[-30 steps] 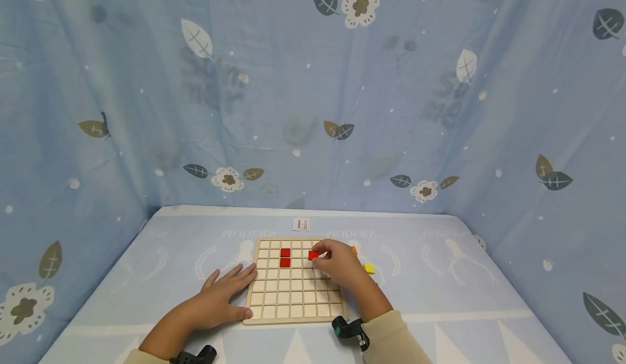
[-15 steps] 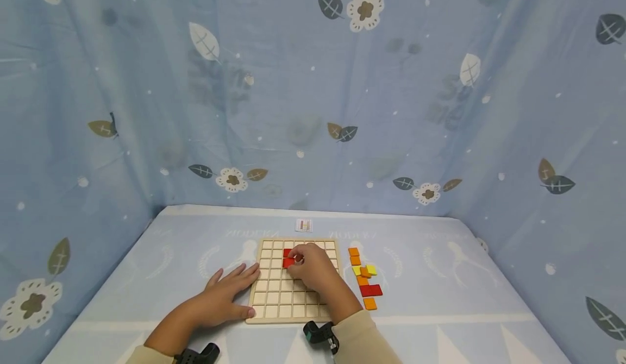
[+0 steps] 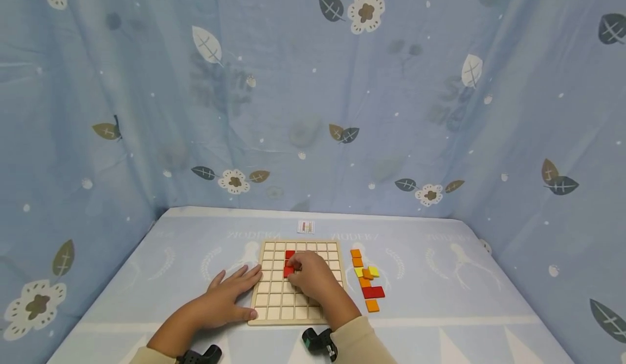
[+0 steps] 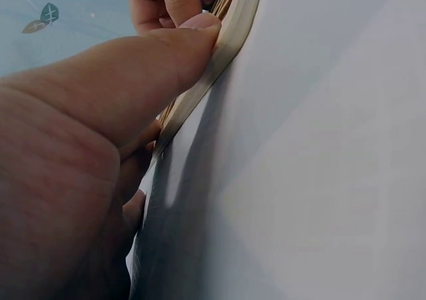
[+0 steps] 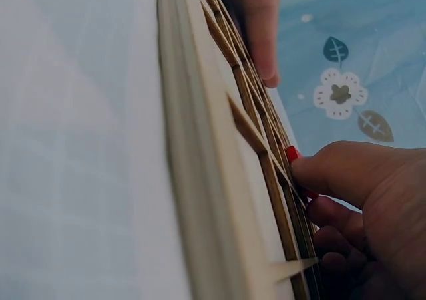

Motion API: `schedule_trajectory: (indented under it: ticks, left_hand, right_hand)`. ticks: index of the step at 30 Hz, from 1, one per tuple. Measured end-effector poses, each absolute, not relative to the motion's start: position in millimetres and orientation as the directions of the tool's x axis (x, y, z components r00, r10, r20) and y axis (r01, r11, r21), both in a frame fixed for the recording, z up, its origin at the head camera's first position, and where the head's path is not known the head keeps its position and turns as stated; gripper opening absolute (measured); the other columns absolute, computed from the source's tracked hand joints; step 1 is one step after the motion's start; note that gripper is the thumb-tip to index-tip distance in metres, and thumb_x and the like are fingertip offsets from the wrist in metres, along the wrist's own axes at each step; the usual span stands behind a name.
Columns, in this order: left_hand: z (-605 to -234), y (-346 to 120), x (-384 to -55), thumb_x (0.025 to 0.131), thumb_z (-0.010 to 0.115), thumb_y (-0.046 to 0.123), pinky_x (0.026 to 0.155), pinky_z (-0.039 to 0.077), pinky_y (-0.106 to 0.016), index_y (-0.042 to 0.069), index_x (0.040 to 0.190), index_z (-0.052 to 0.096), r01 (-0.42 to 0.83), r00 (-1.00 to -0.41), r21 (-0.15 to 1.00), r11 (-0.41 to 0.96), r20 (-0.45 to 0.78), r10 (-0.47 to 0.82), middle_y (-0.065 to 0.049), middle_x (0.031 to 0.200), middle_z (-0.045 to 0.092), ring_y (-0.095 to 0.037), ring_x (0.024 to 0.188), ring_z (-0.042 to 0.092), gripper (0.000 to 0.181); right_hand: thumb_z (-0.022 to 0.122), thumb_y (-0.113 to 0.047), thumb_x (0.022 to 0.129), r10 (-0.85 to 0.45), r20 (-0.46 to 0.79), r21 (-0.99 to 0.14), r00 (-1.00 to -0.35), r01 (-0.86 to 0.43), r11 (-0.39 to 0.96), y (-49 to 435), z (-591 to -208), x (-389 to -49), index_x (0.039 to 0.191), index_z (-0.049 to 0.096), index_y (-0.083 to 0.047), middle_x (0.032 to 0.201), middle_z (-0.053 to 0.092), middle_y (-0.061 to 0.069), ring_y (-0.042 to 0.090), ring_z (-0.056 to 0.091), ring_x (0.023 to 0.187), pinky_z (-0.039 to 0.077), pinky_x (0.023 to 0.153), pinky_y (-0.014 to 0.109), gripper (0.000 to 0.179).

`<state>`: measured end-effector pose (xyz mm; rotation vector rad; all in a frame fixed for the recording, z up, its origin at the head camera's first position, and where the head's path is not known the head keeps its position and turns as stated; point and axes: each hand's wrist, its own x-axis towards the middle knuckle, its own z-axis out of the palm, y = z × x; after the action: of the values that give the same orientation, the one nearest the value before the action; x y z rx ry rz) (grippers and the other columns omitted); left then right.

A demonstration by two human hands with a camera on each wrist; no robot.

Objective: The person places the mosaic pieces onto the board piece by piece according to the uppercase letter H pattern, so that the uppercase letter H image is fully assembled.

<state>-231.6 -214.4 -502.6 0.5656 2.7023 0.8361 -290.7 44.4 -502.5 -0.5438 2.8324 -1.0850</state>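
Observation:
A wooden grid board lies on the table, with red square tiles in one column of its upper part. My right hand is over the middle of the board and pinches a red tile at the lower end of that column. In the right wrist view, the red tile shows at the thumb tip, tilted above the grid slats. My left hand rests with spread fingers along the board's left edge. Its thumb touches the rim in the left wrist view.
Right of the board lie loose tiles: several orange ones, yellow ones and red ones, some overlapping. A small printed card lies behind the board. A patterned blue curtain surrounds the table at the back and sides.
My right hand has carried a red tile leftward from the board's right part to the red column, then slightly nearer to me. My left hand has stayed at the board's left edge.

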Motion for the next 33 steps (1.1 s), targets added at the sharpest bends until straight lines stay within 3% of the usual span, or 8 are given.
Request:
schedule_trajectory:
  ticks: [10, 17, 25, 33]
  left_hand:
    - [-503, -218, -230, 0.085, 0.078, 0.058, 0.119, -0.008, -0.073, 0.018, 0.165, 0.036, 0.288, -0.895, 0.563, 0.775, -0.129, 0.427, 0.000, 0.174, 0.024, -0.041, 0.162, 0.012, 0.099]
    - [-506, -217, -232, 0.086, 0.077, 0.059, 0.119, -0.009, -0.074, 0.017, 0.165, 0.035, 0.306, -0.890, 0.573, 0.760, -0.112, 0.443, -0.002, 0.175, 0.024, -0.042, 0.162, 0.012, 0.099]
    - [-507, -215, -234, 0.086, 0.078, 0.058, 0.119, -0.009, -0.073, 0.017, 0.165, 0.036, 0.298, -0.889, 0.574, 0.762, -0.123, 0.440, -0.002, 0.175, 0.024, -0.042, 0.162, 0.011, 0.099]
    - [-501, -216, -231, 0.086, 0.079, 0.057, 0.119, -0.010, -0.074, 0.016, 0.165, 0.036, 0.292, -0.890, 0.581, 0.760, -0.124, 0.438, -0.003, 0.175, 0.024, -0.043, 0.162, 0.011, 0.099]
  right_hand:
    - [0.078, -0.021, 0.093, -0.367, 0.065, -0.639, -0.928, -0.321, 0.699, 46, -509, -291, 0.111, 0.077, -0.022, 0.109, 0.066, -0.007, 0.013, 0.062, 0.100, 0.056, 0.091, 0.038, 0.018]
    - [0.079, -0.021, 0.093, -0.362, 0.068, -0.637, -0.930, -0.320, 0.701, 49, -510, -292, 0.107, 0.076, -0.022, 0.105, 0.065, -0.008, 0.012, 0.060, 0.094, 0.055, 0.088, 0.038, 0.015]
    - [0.077, -0.021, 0.094, -0.369, 0.070, -0.639, -0.927, -0.326, 0.697, 53, -511, -292, 0.113, 0.076, -0.022, 0.107, 0.065, -0.009, 0.010, 0.059, 0.095, 0.055, 0.089, 0.037, 0.019]
    - [0.076, -0.025, 0.097, -0.341, 0.090, -0.750, -0.936, -0.289, 0.595, 77, -501, -291, 0.121, 0.072, -0.018, 0.111, 0.065, -0.003, 0.013, 0.059, 0.095, 0.054, 0.078, 0.031, 0.026]
